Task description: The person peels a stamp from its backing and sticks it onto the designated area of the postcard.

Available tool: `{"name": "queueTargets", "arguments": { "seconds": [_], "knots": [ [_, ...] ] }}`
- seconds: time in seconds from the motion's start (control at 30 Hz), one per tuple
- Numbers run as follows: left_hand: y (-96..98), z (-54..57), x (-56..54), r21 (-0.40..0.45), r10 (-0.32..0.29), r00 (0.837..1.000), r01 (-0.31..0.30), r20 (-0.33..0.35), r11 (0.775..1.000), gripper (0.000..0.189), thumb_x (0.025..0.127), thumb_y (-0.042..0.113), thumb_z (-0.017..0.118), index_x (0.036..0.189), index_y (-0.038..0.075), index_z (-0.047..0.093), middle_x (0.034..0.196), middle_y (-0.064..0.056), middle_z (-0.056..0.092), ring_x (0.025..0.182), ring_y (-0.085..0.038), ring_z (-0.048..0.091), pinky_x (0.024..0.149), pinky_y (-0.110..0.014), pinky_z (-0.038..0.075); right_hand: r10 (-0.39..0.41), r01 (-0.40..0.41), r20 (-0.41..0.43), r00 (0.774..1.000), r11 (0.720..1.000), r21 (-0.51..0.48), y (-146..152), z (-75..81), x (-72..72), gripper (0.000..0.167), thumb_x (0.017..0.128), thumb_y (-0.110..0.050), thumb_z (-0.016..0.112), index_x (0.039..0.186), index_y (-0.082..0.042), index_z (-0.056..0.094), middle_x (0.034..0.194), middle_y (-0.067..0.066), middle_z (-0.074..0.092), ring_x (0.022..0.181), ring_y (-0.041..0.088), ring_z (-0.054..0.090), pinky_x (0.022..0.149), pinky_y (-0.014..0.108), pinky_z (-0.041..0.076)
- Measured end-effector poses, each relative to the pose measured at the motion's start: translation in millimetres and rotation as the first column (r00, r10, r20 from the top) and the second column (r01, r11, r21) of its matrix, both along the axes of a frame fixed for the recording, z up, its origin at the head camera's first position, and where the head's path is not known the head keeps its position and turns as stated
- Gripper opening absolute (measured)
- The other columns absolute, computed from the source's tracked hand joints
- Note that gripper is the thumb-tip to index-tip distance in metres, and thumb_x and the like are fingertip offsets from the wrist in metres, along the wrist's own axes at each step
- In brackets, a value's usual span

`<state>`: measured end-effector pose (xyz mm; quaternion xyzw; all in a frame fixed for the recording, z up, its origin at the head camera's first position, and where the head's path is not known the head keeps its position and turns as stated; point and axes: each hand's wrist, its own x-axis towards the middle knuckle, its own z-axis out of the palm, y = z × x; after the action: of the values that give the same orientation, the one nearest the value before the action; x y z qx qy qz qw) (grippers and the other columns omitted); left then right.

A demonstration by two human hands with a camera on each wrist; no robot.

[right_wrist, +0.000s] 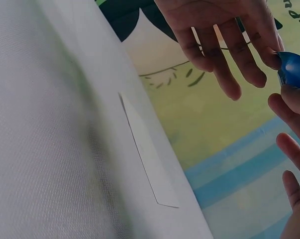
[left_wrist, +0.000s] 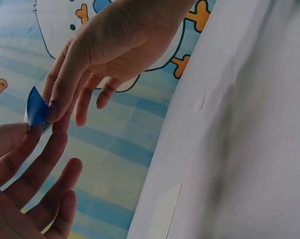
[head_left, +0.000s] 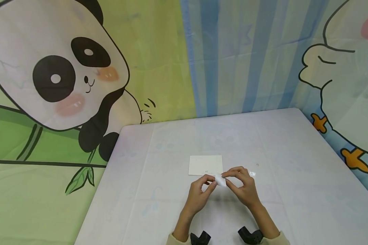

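Both hands meet over the white table, pinching a small packet point(head_left: 220, 180) between them. It looks white in the head view; the wrist views show a shiny blue face, and a serrated edge shows on the packet point(left_wrist: 37, 107) in the left wrist view. My left hand point(head_left: 198, 194) grips its left side between thumb and index finger, other fingers loosely bent. On the opposite side, the thumb and index finger of my right hand point(head_left: 244, 188) hold it. A pale rectangular card point(head_left: 204, 164) lies flat just beyond the hands.
A small clear scrap point(head_left: 252, 173) lies on the white tabletop point(head_left: 159, 217) beside the right hand. Cartoon-printed cloth point(head_left: 159, 61) hangs behind the table and along its sides. Black wrist mounts point(head_left: 251, 235) sit at both cuffs.
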<state>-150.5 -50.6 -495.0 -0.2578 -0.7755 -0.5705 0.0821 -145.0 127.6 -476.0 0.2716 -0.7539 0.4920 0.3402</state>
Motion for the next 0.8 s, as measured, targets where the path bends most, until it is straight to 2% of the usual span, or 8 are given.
{"name": "queueTargets", "arguments": {
  "seconds": [0.13, 0.3, 0.5, 0.57, 0.7, 0.8],
  "knots": [
    [1.1, 1.5, 1.0, -0.030, 0.040, 0.999, -0.041, -0.027, 0.999, 0.012, 0.093, 0.022, 0.057, 0.097, 0.013, 0.063, 0.094, 0.006, 0.066, 0.089, -0.009, 0.060, 0.077, -0.033, 0.048, 0.003, -0.003, -0.008, 1.000, 1.000, -0.004, 0.7, -0.3, -0.6, 0.035, 0.056, 0.019, 0.072, 0.084, -0.001, 0.069, 0.083, 0.013, 0.062, 0.080, 0.028, 0.054, 0.078, 0.026, 0.036],
    [1.2, 0.0, 0.8, -0.085, 0.096, 0.988, -0.107, -0.122, 0.991, 0.014, 0.094, 0.023, 0.055, 0.097, 0.012, 0.062, 0.095, 0.004, 0.065, 0.090, -0.010, 0.059, 0.076, -0.032, 0.048, 0.013, -0.013, -0.014, 1.000, 1.000, -0.001, 0.5, -0.1, -0.4, 0.034, 0.055, 0.019, 0.073, 0.083, 0.000, 0.069, 0.082, 0.014, 0.063, 0.079, 0.030, 0.056, 0.078, 0.027, 0.037],
    [1.6, -0.2, 1.3, -0.122, 0.108, 0.977, -0.131, -0.181, 0.984, 0.016, 0.090, 0.029, 0.061, 0.098, 0.015, 0.060, 0.094, 0.007, 0.063, 0.092, -0.010, 0.058, 0.077, -0.029, 0.047, 0.012, -0.012, -0.008, 1.000, 1.000, 0.005, 0.8, -0.1, 0.1, 0.034, 0.055, 0.018, 0.074, 0.082, -0.002, 0.069, 0.082, 0.011, 0.063, 0.079, 0.027, 0.056, 0.078, 0.028, 0.037],
    [2.0, 0.3, 1.3, -0.138, 0.127, 0.970, -0.158, -0.209, 0.978, 0.017, 0.088, 0.030, 0.063, 0.097, 0.016, 0.060, 0.094, 0.008, 0.062, 0.091, -0.009, 0.058, 0.077, -0.029, 0.047, 0.012, -0.012, 0.005, 1.000, 1.000, 0.007, 1.3, -0.7, 0.0, 0.033, 0.056, 0.018, 0.075, 0.082, -0.002, 0.069, 0.082, 0.010, 0.063, 0.080, 0.026, 0.056, 0.078, 0.028, 0.037],
    [2.7, 1.0, 0.5, -0.148, 0.196, 0.944, -0.241, -0.267, 0.959, 0.014, 0.087, 0.027, 0.065, 0.094, 0.016, 0.061, 0.091, 0.009, 0.063, 0.088, -0.008, 0.058, 0.074, -0.028, 0.047, 0.028, -0.028, 0.058, 0.998, 1.000, 0.012, 2.1, -1.7, 0.8, 0.031, 0.059, 0.016, 0.075, 0.082, -0.003, 0.068, 0.082, 0.008, 0.063, 0.081, 0.024, 0.055, 0.079, 0.026, 0.037],
    [2.6, 1.3, -0.4, -0.124, 0.240, 0.933, -0.280, -0.268, 0.952, 0.013, 0.086, 0.026, 0.066, 0.093, 0.016, 0.061, 0.090, 0.009, 0.063, 0.088, -0.008, 0.058, 0.073, -0.028, 0.047, 0.044, -0.046, 0.109, 0.993, 0.999, 0.018, 1.9, -2.3, 2.3, 0.028, 0.062, 0.014, 0.076, 0.082, -0.004, 0.067, 0.083, 0.007, 0.064, 0.082, 0.024, 0.054, 0.078, 0.025, 0.037]
  ]
}}
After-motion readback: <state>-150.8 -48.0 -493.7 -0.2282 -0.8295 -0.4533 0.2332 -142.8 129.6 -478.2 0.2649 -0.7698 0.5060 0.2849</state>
